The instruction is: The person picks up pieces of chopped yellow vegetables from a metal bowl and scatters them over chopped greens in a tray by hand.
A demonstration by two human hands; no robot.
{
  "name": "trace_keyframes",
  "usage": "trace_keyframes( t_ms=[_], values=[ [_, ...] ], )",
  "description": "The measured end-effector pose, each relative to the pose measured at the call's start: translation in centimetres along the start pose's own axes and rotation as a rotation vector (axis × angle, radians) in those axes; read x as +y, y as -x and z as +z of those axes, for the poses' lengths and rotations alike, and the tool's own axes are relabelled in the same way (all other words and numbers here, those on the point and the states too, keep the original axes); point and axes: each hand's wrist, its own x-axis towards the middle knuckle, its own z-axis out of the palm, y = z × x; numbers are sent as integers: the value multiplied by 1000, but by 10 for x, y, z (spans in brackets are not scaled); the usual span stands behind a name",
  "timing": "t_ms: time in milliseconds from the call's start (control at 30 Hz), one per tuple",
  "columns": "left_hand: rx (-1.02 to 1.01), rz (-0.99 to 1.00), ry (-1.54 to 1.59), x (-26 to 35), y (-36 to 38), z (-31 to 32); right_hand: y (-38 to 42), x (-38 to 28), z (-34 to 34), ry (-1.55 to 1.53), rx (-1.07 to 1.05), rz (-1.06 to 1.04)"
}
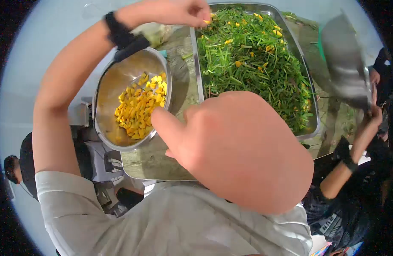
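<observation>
My left hand (194,13) reaches over the upper left corner of a metal tray (197,64), its fingers closed on a small yellow piece (207,21). Chopped greens (243,64) with scattered yellow pieces fill the tray. Left of the tray, a round metal bowl (109,81) holds many yellow chunks (141,104). My right hand (234,149) looms large near the camera, in front of the tray's lower left part. One of its fingers overlaps the bowl's right rim; most of its fingers are hidden behind the hand.
The tray and bowl stand on a worn table (158,166). At the right, a co-worker's hand (373,117) holds a large metal basin (345,64) tilted on its side. Another person in black (28,162) is at the far left. A pale plastic bag (156,34) lies behind the bowl.
</observation>
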Motion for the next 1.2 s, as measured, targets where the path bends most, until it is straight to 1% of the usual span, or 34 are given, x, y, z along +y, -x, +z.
trace_keyframes(
  t_ms=[33, 67, 133, 167, 233, 333, 400, 467, 533, 600, 700, 800, 833, 933, 1000, 1067, 1133, 1200],
  values=[
    [37, 0, 69, 10, 21, -6, 0, 0, 1, 11, 4, 2],
    [46, -196, 178, 42, 56, -11, -1, -1, 4, 3, -4, -4],
    [92, -273, 250, 40, 76, -3, -2, -2, 6, -32, 11, -26],
    [119, -297, 320, 36, 83, 3, -2, -1, 9, -41, 38, -40],
    [177, -329, 437, 28, 83, 12, -2, -3, 10, 28, 26, -21],
    [224, -399, 870, 36, 73, 27, 0, -3, 9, 32, 40, 21],
    [164, -384, 940, 39, 58, 31, 3, 1, 5, 44, 64, 59],
    [249, -325, 1055, 22, 35, 45, 6, 5, -2, 79, 76, 95],
    [250, -344, 1051, 28, 27, 44, 10, 6, -5, 121, 79, 115],
    [245, -353, 1067, 30, 19, 43, 11, 6, -6, 98, 57, 105],
    [209, -262, 1121, 19, 18, 38, 10, 3, -9, 76, 9, 72],
    [218, -293, 1136, 28, 36, 29, 13, -5, -6, 75, -49, 53],
    [264, -335, 1104, 38, 45, 27, 15, -6, -3, 89, -51, 54],
    [252, -422, 937, 49, 84, 17, 21, -10, 4, 76, -10, 8],
    [474, -370, 520, 54, 122, 31, 26, -16, 5, 45, 5, -53],
    [231, -424, 367, 68, 163, 19, 34, -26, 2, 13, -4, -126],
    [224, -428, 396, 68, 183, 35, 39, -33, 1, -18, -14, -192],
    [32, -504, 77, 81, 178, 27, 41, -35, 2, -40, -16, -234]
  ],
)
